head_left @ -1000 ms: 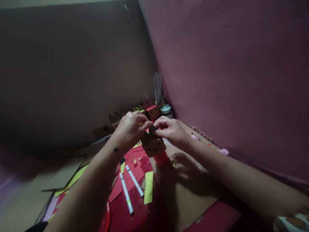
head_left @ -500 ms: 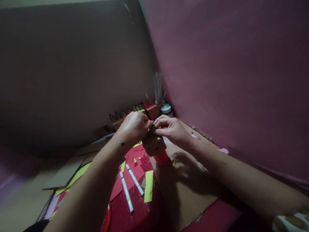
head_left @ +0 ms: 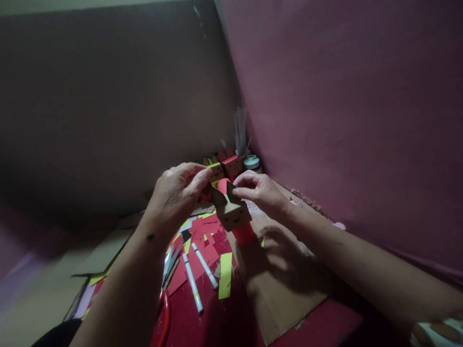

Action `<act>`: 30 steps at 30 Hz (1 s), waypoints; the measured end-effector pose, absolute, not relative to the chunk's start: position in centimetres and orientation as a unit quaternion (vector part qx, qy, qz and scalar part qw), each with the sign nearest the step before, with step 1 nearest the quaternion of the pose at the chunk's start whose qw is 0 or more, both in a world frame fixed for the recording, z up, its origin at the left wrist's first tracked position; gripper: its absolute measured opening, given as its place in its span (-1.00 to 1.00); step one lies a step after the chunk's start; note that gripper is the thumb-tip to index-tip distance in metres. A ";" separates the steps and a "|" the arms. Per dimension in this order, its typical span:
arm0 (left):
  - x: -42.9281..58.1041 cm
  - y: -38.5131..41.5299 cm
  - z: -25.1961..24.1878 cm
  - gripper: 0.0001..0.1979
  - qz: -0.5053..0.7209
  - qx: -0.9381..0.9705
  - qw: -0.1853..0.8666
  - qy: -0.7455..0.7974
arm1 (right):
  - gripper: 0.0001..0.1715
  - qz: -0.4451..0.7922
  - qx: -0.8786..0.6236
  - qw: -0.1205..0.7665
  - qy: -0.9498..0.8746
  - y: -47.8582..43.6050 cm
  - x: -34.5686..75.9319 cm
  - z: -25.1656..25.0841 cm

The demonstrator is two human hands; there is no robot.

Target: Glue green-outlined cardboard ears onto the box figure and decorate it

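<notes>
A small cardboard figure (head_left: 233, 218) stands in front of me, with a box-shaped head, a drawn face, two pointed green-edged ears and a red tube body. My right hand (head_left: 258, 190) pinches the figure's right-hand ear (head_left: 230, 190) between thumb and fingertips. To the left of the head, my left hand (head_left: 181, 188) hovers apart from the figure, thumb and index finger slightly parted and nothing visible between them. Beneath the figure lies a sheet of brown cardboard (head_left: 285, 299).
Similar box-headed figures (head_left: 231, 166) stand at the back beside a lidded jar (head_left: 252, 162) and a bundle of thin white sticks (head_left: 240, 130). Two white markers (head_left: 193, 282), a yellow paper strip (head_left: 224, 275), red scraps (head_left: 202, 231) and red-handled scissors (head_left: 166, 318) lie on the left.
My left hand has let go of the figure's head and moved left, uncovering both ears. The right hand stays at the ear. The view has shifted slightly.
</notes>
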State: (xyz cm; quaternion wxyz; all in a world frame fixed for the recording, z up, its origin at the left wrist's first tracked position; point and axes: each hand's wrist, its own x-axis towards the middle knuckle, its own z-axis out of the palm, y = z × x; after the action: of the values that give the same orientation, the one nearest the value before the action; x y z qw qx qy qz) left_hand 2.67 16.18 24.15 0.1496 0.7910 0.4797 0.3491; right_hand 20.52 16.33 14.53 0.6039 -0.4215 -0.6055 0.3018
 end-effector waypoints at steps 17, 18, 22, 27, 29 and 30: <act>2.2 17.2 20.8 -0.67 0.377 0.757 0.286 0.451 | -0.90 0.253 -0.454 0.542 -0.661 17.9 19.1 16.2; 2.2 17.4 20.6 -0.67 0.378 0.757 0.284 0.451 | -0.88 0.255 -0.452 0.542 -0.661 17.8 19.1 16.1; 2.3 17.9 20.0 -0.68 0.378 0.759 0.274 0.453 | -0.85 0.259 -0.444 0.545 -0.662 17.6 19.1 16.1; 2.4 18.2 19.9 -0.68 0.375 0.765 0.252 0.459 | -0.86 0.265 -0.435 0.549 -0.663 17.6 19.1 15.9; 2.4 18.2 20.0 -0.69 0.369 0.767 0.243 0.465 | -0.85 0.265 -0.432 0.550 -0.664 17.6 19.1 15.8; 2.5 18.3 20.0 -0.69 0.365 0.768 0.238 0.469 | -0.84 0.266 -0.430 0.550 -0.664 17.6 19.1 15.8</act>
State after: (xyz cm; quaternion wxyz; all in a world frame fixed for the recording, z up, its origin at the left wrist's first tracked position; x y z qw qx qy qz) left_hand 2.47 18.30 20.03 0.2378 0.7685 0.4690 0.3646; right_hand 19.14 17.63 15.82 0.5501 -0.4304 -0.6645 0.2657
